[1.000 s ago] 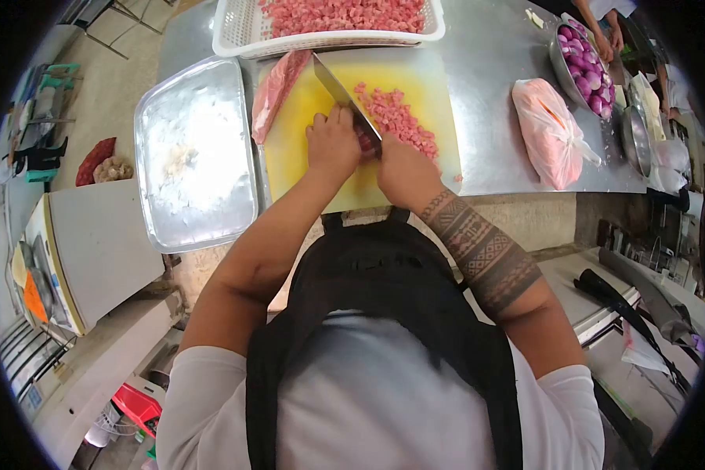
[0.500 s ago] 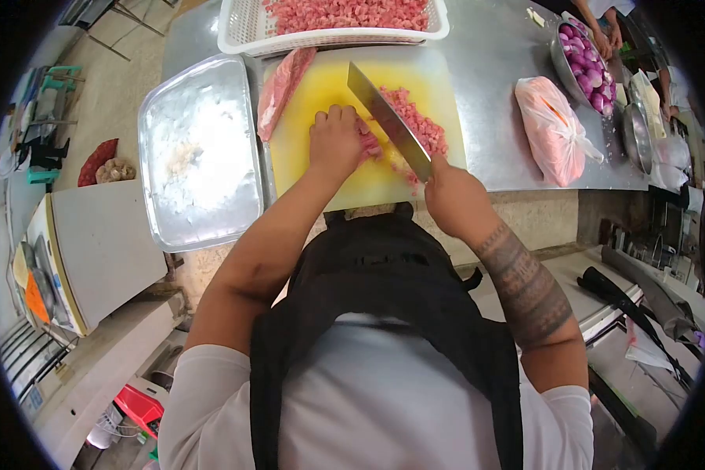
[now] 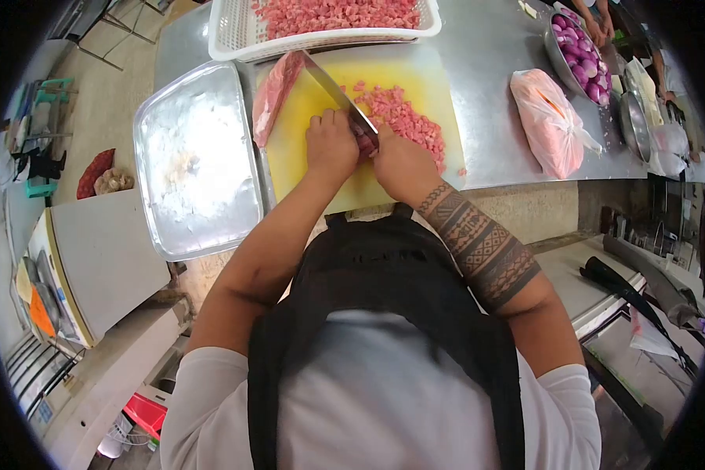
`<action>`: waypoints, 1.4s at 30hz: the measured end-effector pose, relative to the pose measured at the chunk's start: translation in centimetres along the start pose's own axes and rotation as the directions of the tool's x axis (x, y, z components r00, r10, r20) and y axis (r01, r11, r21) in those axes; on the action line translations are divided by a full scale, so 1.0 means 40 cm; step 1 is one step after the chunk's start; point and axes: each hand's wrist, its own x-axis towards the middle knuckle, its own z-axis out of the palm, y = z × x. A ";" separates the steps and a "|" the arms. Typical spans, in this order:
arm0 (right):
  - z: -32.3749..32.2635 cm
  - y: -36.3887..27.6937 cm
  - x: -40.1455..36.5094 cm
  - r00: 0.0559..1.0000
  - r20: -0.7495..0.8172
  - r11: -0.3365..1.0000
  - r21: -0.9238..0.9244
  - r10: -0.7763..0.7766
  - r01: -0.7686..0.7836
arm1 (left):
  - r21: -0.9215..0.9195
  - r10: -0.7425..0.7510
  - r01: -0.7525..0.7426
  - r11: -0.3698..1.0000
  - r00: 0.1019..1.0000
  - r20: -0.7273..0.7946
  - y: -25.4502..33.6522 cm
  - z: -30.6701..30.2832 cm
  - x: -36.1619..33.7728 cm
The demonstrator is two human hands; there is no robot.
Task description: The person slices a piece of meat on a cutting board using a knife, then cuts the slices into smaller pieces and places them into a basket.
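My left hand (image 3: 333, 144) is closed over a small piece of raw meat (image 3: 363, 144) on the yellow-stained cutting board (image 3: 298, 176). My right hand (image 3: 403, 163) grips the handle of a knife (image 3: 338, 95), whose wide blade slants up and left, right beside my left fingers and against the meat. The blade hides part of that piece. To the right of the knife lies a spread of diced meat (image 3: 406, 117). A larger uncut strip of meat (image 3: 276, 99) rests along the board's upper left edge.
A white plastic basket (image 3: 225, 39) of diced meat stands behind the board, and a metal tray (image 3: 200, 168) sits to its left. On the right are a tied plastic bag (image 3: 547, 125) and a bowl of peeled red onions (image 3: 581, 63). Another person's hands (image 3: 601, 30) show beyond.
My right hand and the knife have moved left, bringing the blade against the meat by my left hand. The diced meat by the blade is more spread out.
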 end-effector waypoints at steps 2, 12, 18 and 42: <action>-0.013 0.026 -0.016 1.000 -0.029 1.000 0.014 -0.005 0.005 | -0.036 0.024 -0.024 0.999 1.000 0.006 -0.015 0.009 -0.002; -0.165 0.051 -0.110 0.992 -0.007 0.985 -0.122 0.125 -0.125 | -0.034 0.085 -0.081 0.996 0.986 0.146 0.051 -0.083 0.099; -0.165 0.047 -0.111 0.994 0.004 0.990 -0.093 0.110 -0.109 | 0.159 0.065 -0.102 0.982 0.972 0.224 0.074 -0.064 0.131; -0.013 0.020 -0.109 0.996 0.088 0.994 -0.105 -0.022 0.031 | 0.033 0.135 -0.135 0.990 0.991 0.013 -0.020 -0.004 -0.015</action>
